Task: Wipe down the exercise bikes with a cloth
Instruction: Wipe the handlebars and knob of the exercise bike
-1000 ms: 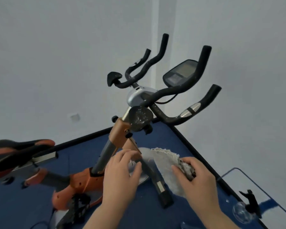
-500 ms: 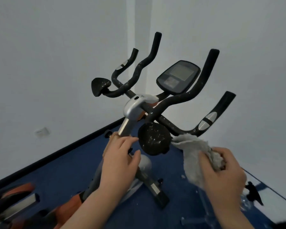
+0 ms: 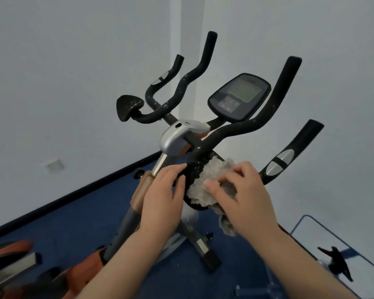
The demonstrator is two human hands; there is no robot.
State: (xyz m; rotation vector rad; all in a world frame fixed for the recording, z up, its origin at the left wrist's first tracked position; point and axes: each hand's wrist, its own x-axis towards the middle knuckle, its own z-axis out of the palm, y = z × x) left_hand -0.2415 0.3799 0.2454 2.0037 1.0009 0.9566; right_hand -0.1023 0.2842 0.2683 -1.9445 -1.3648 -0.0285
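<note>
An exercise bike with an orange and grey frame stands in front of me, its black handlebars point(image 3: 231, 134) flecked with white specks and a console point(image 3: 239, 97) behind them. My right hand point(image 3: 244, 195) holds a crumpled grey cloth point(image 3: 207, 180) and presses it onto the round black elbow pad point(image 3: 193, 171) on the near side of the bars. My left hand point(image 3: 162, 195) sits at the pad's left edge, fingers curled round the pad's rim beside the silver stem point(image 3: 160, 165). Most of the pad is hidden by cloth and hands.
A second elbow pad point(image 3: 127, 106) sticks out on the left. The saddle point(image 3: 7, 251) shows at the bottom left. The floor point(image 3: 78, 216) is blue; white walls meet in a corner behind. A glass table point(image 3: 311, 225) with a dark object point(image 3: 337, 264) stands at the lower right.
My right hand has brought the cloth up and left onto the near elbow pad. My left hand has shifted slightly toward the pad's edge. My view has moved closer to the handlebars.
</note>
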